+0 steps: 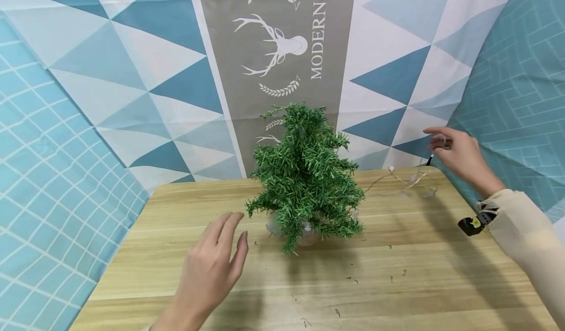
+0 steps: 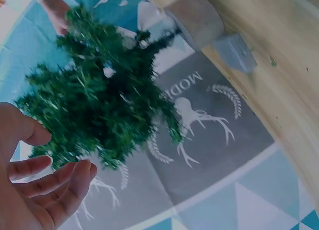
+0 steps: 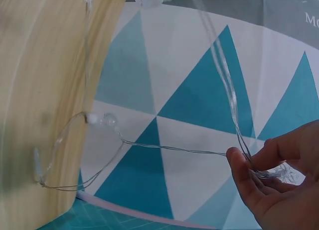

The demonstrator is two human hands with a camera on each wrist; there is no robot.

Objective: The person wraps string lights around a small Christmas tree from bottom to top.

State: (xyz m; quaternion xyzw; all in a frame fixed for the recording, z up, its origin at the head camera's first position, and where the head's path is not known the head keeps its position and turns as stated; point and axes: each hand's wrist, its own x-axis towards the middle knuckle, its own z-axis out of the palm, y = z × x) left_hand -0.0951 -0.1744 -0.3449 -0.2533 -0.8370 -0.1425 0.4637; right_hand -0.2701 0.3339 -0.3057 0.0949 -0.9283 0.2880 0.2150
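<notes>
Left hand (image 1: 212, 265) loose by tree (image 1: 306, 174) — right hand (image 1: 459, 154) aloft, string lights (image 3: 173, 149) in fingertip grip

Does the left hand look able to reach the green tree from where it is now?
Probably yes: the left hand is close beside the green tree, appears to hold nothing, and no object shows between the two.

A loose cream sleeve (image 1: 527, 233) covers the right forearm over the right edge of the bench (image 1: 167, 252), its cloth creased and gathered toward the cuff (image 1: 500, 201). At that wrist sits a small black device (image 1: 469, 227) (a yellow mark brightens it), with what may be tiny pale dots, too small to be sure. The left hand (image 1: 209, 267) and right hand (image 1: 461, 155) are bare.
</notes>
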